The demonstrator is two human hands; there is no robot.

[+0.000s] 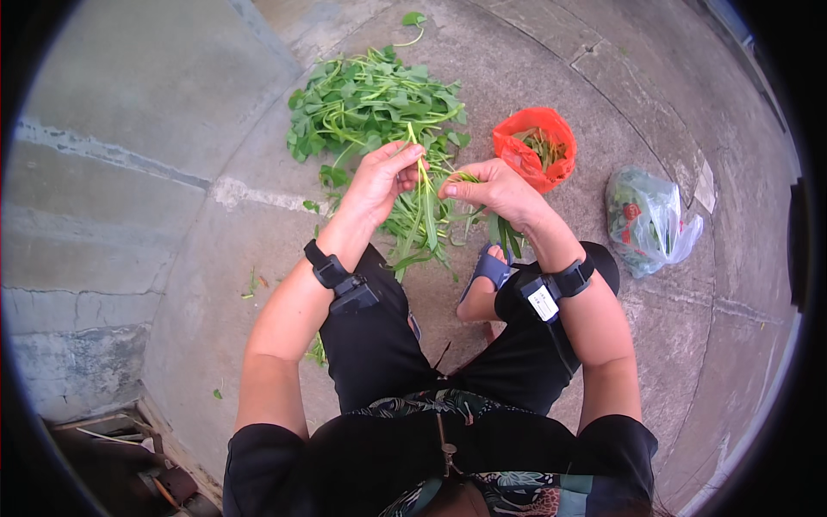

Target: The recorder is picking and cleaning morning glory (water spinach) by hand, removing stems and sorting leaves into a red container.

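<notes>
My left hand (386,178) pinches the pale stem of a leafy green sprig (428,207), whose long narrow leaves hang down between my knees. To its right, my right hand (488,190) grips a small bunch of green stems, with narrow leaves (505,232) hanging below the palm. Beyond my hands, a large heap of leafy greens (375,103) lies on the concrete floor. Under and between my hands lie more narrow-leaved greens (410,223). An open red plastic bag (517,155) holding stems and plant scraps stands just beyond my right hand.
A clear plastic bag of greens (643,223) sits on the floor at the right. One loose leaf (413,19) lies beyond the heap, and scraps (251,284) lie at the left. My sandalled foot (488,274) is below my right hand. Clutter (171,485) fills a recess at the lower left.
</notes>
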